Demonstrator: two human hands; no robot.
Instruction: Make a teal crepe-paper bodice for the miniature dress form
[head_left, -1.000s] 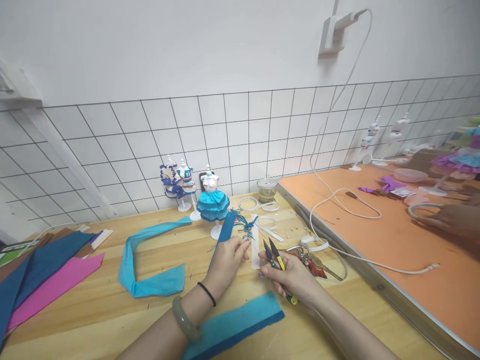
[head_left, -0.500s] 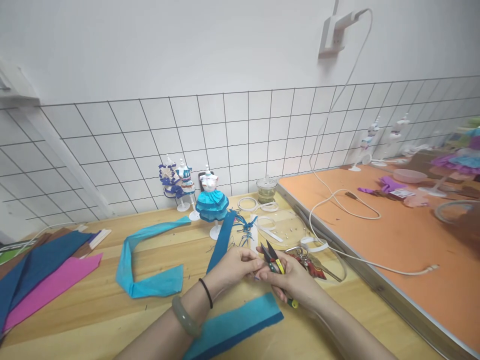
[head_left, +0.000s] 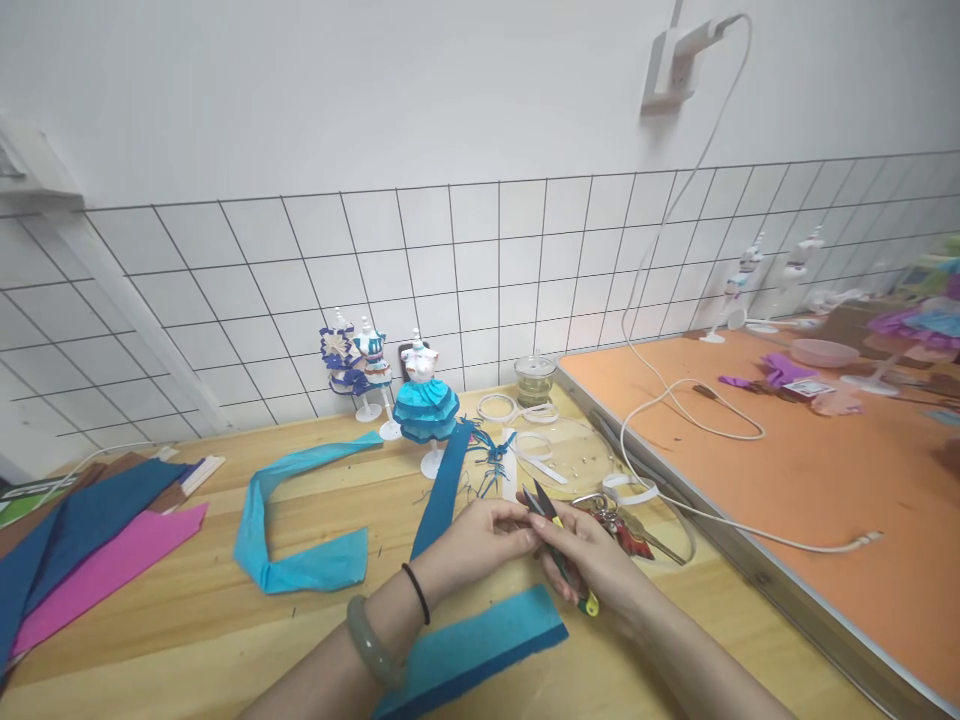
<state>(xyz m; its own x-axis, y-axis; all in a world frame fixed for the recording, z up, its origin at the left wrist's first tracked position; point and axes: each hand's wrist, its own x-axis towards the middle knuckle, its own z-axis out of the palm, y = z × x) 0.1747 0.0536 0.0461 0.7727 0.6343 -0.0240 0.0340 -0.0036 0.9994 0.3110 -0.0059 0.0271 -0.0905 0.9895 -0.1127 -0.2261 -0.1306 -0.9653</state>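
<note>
My right hand (head_left: 592, 555) is closed around small thread snips (head_left: 546, 503) with dark blades and green-and-yellow handles. The blades point up and away from me. Touching it at the fingertips is my left hand (head_left: 491, 532), its fingers pinched together; what they hold, if anything, is too small to make out. Under the left forearm lies a two-tone blue fabric strip (head_left: 495, 645). A dark blue strip (head_left: 442, 490) runs behind the left hand toward a small dress form (head_left: 425, 405) in a tiered turquoise skirt.
A turquoise strip (head_left: 259, 525) curves across the wooden table at left, beside blue and pink fabric (head_left: 112, 565). Keys (head_left: 630, 535), white elastic (head_left: 540, 460), blue threads (head_left: 491, 453) and a lidded glass jar (head_left: 535, 380) lie beyond my hands. A metal-edged orange table (head_left: 825, 480) adjoins at right.
My hands have come closer at the fingertips, the right thumb moving up over the snips. The snips have shifted only slightly. The fabric strips lie as before.
</note>
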